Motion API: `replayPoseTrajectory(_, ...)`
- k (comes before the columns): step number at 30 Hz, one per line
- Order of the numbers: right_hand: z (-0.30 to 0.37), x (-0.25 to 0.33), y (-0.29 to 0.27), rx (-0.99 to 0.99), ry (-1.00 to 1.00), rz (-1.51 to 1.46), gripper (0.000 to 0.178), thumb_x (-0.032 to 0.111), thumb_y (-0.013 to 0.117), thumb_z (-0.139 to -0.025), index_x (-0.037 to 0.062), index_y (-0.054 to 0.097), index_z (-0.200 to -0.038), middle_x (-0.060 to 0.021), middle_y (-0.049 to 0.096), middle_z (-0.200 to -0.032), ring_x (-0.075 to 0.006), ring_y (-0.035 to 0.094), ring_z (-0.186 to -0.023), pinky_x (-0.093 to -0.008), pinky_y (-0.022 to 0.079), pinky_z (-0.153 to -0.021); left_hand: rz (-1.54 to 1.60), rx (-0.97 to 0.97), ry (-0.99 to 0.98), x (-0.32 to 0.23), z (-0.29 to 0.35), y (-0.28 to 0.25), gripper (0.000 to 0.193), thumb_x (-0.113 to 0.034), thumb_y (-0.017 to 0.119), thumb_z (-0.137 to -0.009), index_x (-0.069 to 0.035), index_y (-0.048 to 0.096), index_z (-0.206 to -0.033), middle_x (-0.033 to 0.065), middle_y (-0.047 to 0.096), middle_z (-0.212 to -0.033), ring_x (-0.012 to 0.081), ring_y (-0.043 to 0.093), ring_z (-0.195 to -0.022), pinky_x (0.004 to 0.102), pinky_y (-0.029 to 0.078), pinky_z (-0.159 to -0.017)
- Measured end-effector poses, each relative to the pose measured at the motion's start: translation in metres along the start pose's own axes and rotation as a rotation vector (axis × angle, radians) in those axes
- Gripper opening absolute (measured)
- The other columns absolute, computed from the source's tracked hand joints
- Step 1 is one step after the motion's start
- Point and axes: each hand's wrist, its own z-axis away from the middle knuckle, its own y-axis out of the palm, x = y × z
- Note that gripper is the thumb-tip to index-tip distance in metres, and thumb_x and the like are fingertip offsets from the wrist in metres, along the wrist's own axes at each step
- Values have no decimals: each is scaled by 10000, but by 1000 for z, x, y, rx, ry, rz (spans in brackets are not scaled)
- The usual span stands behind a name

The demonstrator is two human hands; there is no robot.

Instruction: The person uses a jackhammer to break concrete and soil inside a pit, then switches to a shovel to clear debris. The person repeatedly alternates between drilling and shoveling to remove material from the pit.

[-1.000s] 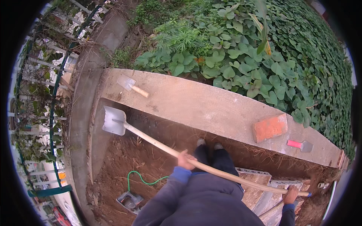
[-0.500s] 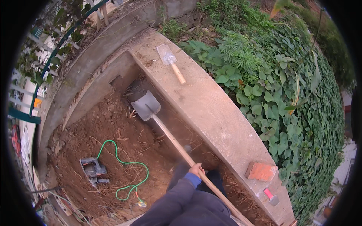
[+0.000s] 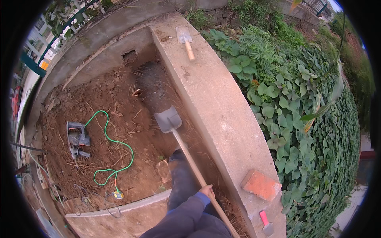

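My left hand [image 3: 207,191] is wrapped round the wooden handle of a long shovel [image 3: 193,163]. The shovel's grey metal blade [image 3: 168,119] is low in the dug trench, beside the concrete wall. It points away from me, and I cannot tell whether it touches the soil. The handle's near end runs out of the picture at the bottom, and my right hand does not show. My leg [image 3: 182,174] stands in the trench just left of the handle.
On the concrete ledge [image 3: 222,119] lie a flat trowel [image 3: 185,36], an orange brick [image 3: 261,185] and a pink-handled scraper [image 3: 266,223]. A corded power drill [image 3: 77,139] rests on the loose soil at left, its green cable [image 3: 129,148] looping nearby. Leafy vines [image 3: 313,131] border the ledge's right.
The shovel has come back along the trench toward me, leaving dark soil visible at the far end. My leg now shows more, and the whole view has shifted.
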Motion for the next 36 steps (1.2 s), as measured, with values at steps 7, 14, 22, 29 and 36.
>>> replayPoseTrajectory(7, -66, 44, 11, -51, -232, 0, 282, 330, 644, -903, 81, 695, -781, -209, 726, -788, -388, 731, -765, -511, 586, -660, 51, 33, 129, -10, -35, -2, 281, -247, 688, -971, -121, 501, -804, 43, 480, -663, 225, 507, -516, 393, 505, -507)
replayPoseTrajectory(14, -130, 194, 13, -273, -518, -139, 302, 339, 639, -907, 49, 708, -862, -241, 729, -826, -400, 737, -780, -501, 598, -682, 73, 106, 247, -132, -33, 6, 272, -280, 666, -985, -111, 488, -868, 52, 494, -718, 221, 509, -589, 401, 486, -534)
replayPoseTrajectory(22, -99, 60, 129, -269, -377, -48, 289, 329, 647, -896, 41, 659, -912, -210, 707, -760, -394, 718, -735, -500, 584, -635, 54, 33, 194, -191, -53, -39, 323, -350, 693, -972, -118, 496, -864, 42, 410, -651, 241, 461, -529, 438, 458, -509)
replayPoseTrajectory(29, -109, 124, 77, -81, -244, -62, 260, 313, 660, -876, 53, 663, -865, -205, 708, -776, -394, 719, -752, -491, 584, -642, -27, -91, 243, -247, -78, -16, 287, -291, 679, -979, -90, 505, -870, 64, 431, -650, 259, 467, -498, 455, 427, -430)
replayPoseTrajectory(36, -109, 120, 48, -91, -336, -126, 335, 397, 752, -777, 79, 652, -742, -183, 681, -767, -420, 669, -702, -507, 529, -597, 38, -207, 253, -220, -53, 15, 270, -288, 675, -983, -86, 512, -909, 67, 432, -653, 225, 425, -444, 419, 388, -404)
